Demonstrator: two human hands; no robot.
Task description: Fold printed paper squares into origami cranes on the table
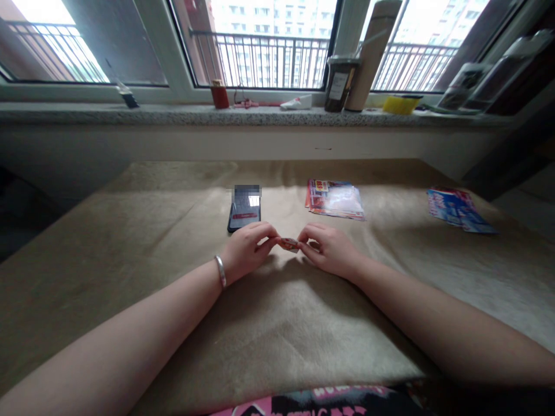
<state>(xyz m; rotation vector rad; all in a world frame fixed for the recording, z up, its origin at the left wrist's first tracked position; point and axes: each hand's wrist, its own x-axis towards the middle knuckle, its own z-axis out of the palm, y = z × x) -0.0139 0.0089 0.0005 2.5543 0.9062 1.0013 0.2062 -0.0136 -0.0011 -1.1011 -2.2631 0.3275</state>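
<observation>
My left hand [249, 248] and my right hand [327, 248] meet at the middle of a table covered in tan cloth [130, 260]. Both pinch a small folded piece of red-and-white printed paper [288, 244] between their fingertips, just above the cloth. A silver bangle [221, 271] sits on my left wrist. A dark phone [245, 211] lies flat just beyond my left hand.
A stack of colourful printed sheets [336, 199] lies beyond my right hand. Another blue-and-red stack [457, 209] lies at the far right. The stone windowsill [173, 115] holds a red cup [219, 94], a dark jar [339, 84], a yellow bowl [401, 104] and bottles [489, 81].
</observation>
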